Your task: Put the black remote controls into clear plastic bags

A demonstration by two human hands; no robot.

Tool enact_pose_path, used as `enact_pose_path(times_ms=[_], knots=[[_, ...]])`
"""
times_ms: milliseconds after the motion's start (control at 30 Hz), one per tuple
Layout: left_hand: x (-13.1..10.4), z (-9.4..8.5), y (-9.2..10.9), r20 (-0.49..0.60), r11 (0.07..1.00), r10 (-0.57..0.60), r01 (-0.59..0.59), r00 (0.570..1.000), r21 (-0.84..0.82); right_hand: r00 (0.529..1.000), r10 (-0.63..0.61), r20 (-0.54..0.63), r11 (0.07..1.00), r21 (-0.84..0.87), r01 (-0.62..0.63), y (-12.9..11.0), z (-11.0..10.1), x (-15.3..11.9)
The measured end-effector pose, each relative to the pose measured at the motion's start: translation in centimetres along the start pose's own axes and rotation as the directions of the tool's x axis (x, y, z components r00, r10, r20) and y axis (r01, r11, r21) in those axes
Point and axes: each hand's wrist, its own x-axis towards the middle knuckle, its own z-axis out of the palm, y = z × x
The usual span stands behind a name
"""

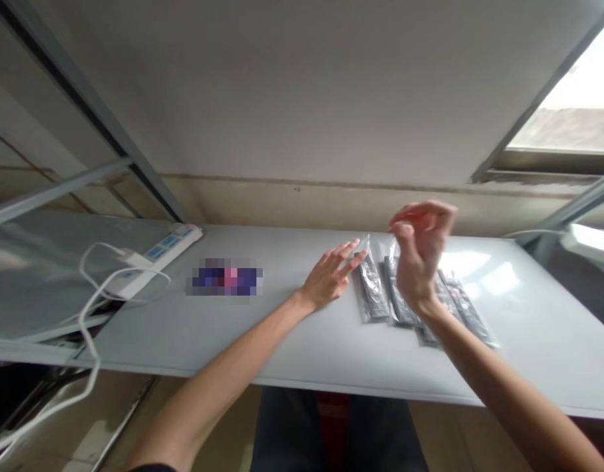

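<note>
Several clear plastic bags with dark, long items inside lie side by side on the grey table, right of centre. My left hand (331, 272) rests by the leftmost bag (373, 288), fingers spread, with fingertips at its upper left edge; it grips nothing. Above the other bags (466, 308) my right hand (422, 252) is raised, slightly blurred, its fingers loosely bent and nothing visible in them. That hand and forearm cover part of the middle bags, and what exactly the bags contain I cannot make out.
A pixelated dark blue and pink object (225, 278) lies on the left of the table (292, 347). Beyond it are a white power strip (157, 259) and a looping white cable (85, 321). Metal posts flank the table; a white box (591, 242) is at right.
</note>
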Motion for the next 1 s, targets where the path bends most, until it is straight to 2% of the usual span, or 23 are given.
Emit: enact_pose_path(times_ms=[67, 133, 267, 467, 600, 767, 1000], knots=[[0.2, 0.0, 0.0, 0.039, 0.998, 0.045, -0.047, 0.998, 0.033, 0.998, 0.065, 0.001, 0.998, -0.018, -0.065, 0.8, 0.4, -0.8], [0.4, 0.1, -0.1, 0.05, 0.994, 0.083, -0.086, 0.995, 0.06, 0.989, 0.098, 0.108, 0.991, -0.105, -0.087, 2.2, 0.8, -1.9], [0.4, 0.3, -0.3, -0.003, 0.984, 0.159, -0.159, 0.987, 0.075, 0.965, 0.048, 0.259, 0.977, -0.211, 0.008, 4.4, 1.3, -3.9], [0.0, 0.2, -1.2, -0.095, 0.991, 0.088, -0.078, 0.992, 0.105, 0.911, 0.022, 0.413, 0.951, -0.29, 0.109, 4.2, 1.4, -4.9], [0.1, -0.1, -1.9, -0.107, 0.988, 0.101, -0.086, 0.989, 0.132, 0.887, -0.002, 0.462, 0.926, -0.333, 0.175, 4.7, 1.1, -5.1], [0.3, -0.6, -2.4, -0.111, 0.986, 0.107, -0.091, 0.988, 0.143, 0.885, -0.008, 0.465, 0.904, -0.376, 0.206, 5.5, 1.1, -5.4], [0.1, -0.4, -3.2, -0.146, 0.978, 0.157, -0.134, 0.977, 0.16, 0.871, 0.043, 0.49, 0.885, -0.424, 0.195, 4.6, 0.8, -5.5]])
